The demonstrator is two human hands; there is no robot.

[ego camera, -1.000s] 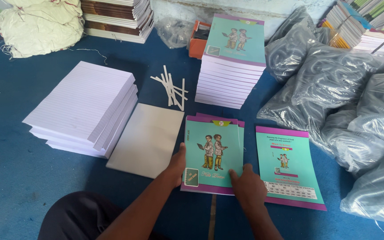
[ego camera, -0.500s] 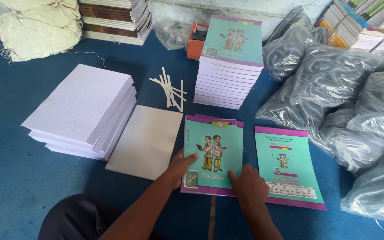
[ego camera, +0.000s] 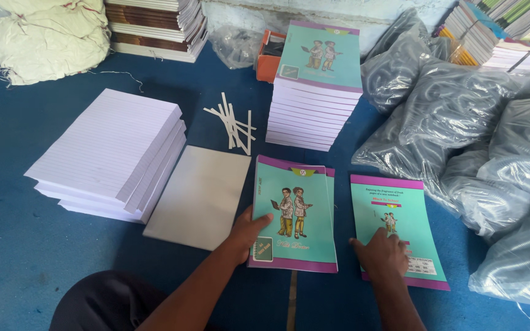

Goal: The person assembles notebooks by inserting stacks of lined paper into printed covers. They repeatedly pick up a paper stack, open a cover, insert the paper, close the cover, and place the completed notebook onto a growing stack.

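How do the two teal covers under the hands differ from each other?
The cover under the left hand, the left cover, shows two large cartoon figures and lies on another cover. The right cover, under the right hand, shows mostly text with small figures and lies alone on the blue floor. Both are teal with purple bands.

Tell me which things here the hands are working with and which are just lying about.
In hand:
left hand on the teal front cover
right hand on the teal back cover

Lying about:
ruled paper stack
grey board
stack of finished notebooks
white strips
plastic bags
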